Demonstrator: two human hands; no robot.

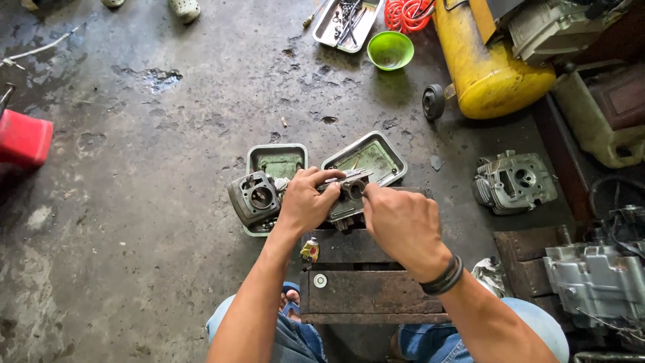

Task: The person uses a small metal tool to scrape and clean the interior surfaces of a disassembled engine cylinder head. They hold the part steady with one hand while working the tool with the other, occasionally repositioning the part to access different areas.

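Observation:
My left hand [308, 200] grips a grey metal engine part [349, 191] and holds it on the far end of a rusty metal block [366, 286]. My right hand [402, 227] pinches at the top of the same part, near its round opening; what is between the fingers is hidden. A grey cylinder head [255, 197] with a round port lies just left of my left hand, on a metal tray [277, 161]. A second tray [371, 156] lies behind the held part.
A yellow compressor tank [487, 67], a green bowl [390, 50] and a tool tray [346, 23] are at the back. Another cylinder head [514, 181] lies on the floor at right, an engine case [594, 279] nearer right. A red container [23, 140] stands far left.

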